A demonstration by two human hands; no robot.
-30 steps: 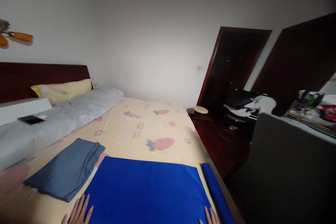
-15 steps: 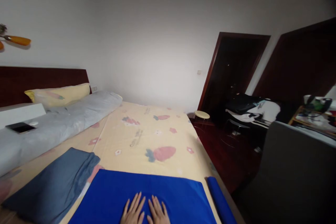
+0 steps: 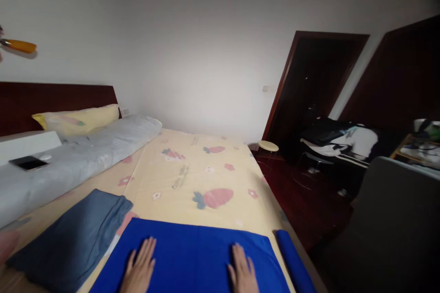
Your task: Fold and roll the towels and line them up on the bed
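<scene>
A bright blue cloth (image 3: 192,256) lies spread flat on the bed in front of me, its near edge out of frame. My left hand (image 3: 139,265) rests palm down on its left part, fingers stretched out. On the right part lies my right hand (image 3: 243,268), also flat with the fingers extended. Neither hand grips anything. Just right of the cloth is a rolled blue piece of fabric (image 3: 294,261) along the bed's edge. A folded grey-blue cloth (image 3: 75,238) lies to the left, close to the blue one.
The bed (image 3: 185,165) has a yellow sheet with carrot and flower prints. A long grey bedding roll (image 3: 113,146), a yellow pillow (image 3: 82,121) and a dark phone-like device (image 3: 29,163) are at the left. A stool (image 3: 268,146) and a grey panel (image 3: 395,219) stand right.
My hands have moved apart over the blue cloth, the left one leftward and the right one rightward. The view has shifted slightly.
</scene>
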